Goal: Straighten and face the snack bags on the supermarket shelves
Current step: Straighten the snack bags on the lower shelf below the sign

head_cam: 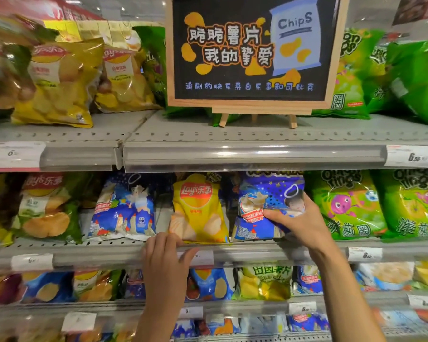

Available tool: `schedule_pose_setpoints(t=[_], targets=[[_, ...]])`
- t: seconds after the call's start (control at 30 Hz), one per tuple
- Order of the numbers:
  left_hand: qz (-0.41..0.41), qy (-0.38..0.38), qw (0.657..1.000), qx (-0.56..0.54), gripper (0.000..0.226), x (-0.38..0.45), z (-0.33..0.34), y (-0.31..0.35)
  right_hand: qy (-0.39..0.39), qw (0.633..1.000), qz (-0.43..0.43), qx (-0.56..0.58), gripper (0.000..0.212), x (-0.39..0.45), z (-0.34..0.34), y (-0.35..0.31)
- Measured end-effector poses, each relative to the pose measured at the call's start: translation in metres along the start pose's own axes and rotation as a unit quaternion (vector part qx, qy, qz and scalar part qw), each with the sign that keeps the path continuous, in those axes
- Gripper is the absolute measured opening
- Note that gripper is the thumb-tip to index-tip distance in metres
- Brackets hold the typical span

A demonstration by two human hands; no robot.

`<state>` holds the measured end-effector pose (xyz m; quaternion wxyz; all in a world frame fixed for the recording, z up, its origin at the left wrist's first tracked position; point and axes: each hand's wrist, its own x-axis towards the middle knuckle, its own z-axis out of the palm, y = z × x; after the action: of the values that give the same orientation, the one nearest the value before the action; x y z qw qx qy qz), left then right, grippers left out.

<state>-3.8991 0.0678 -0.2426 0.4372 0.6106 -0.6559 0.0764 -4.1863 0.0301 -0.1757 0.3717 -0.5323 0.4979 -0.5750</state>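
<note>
On the middle shelf (109, 245) a yellow Lay's bag (198, 211) stands upright, facing out. Right of it stands a blue starry snack bag (260, 201); my right hand (297, 223) grips its lower right part, thumb on the front and fingers behind. My left hand (166, 262) rests on the shelf's front edge, its fingertips touching the yellow bag's lower left corner. Another blue bag (124, 208) leans a little further left, with a green-and-yellow Lay's bag (47, 208) beyond it.
Green onion-ring bags (349, 203) fill the right of the middle shelf. A wooden-framed chalkboard chips sign (252, 53) stands on the top shelf between yellow Lay's bags (59, 82) and green bags (356, 77). Price tags line the rails. Lower shelves hold several mixed bags (265, 282).
</note>
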Motion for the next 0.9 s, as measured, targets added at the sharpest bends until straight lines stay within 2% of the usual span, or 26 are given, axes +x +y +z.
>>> schedule_pose_setpoints(t=[0.27,0.47,0.6,0.77,0.9], targets=[[0.02,0.018,1.0,0.006,0.039,-0.002,-0.001,0.002,0.022,0.997,-0.035,-0.067,0.062,0.009,0.01,0.01],[-0.003,0.005,1.0,0.006,0.036,-0.003,0.001,0.004,0.008,0.995,-0.035,-0.091,0.068,0.018,-0.008,0.007],[-0.019,-0.004,1.0,0.01,0.035,0.0,0.002,0.005,0.002,0.997,-0.026,-0.078,0.072,0.015,-0.016,0.008],[-0.045,-0.007,0.999,0.015,0.035,-0.001,0.004,0.008,-0.029,0.999,0.027,-0.033,0.061,0.015,-0.021,0.012],[-0.042,0.004,0.999,0.005,0.037,-0.001,0.005,0.009,-0.055,0.998,0.035,-0.017,0.059,0.021,-0.017,0.005]])
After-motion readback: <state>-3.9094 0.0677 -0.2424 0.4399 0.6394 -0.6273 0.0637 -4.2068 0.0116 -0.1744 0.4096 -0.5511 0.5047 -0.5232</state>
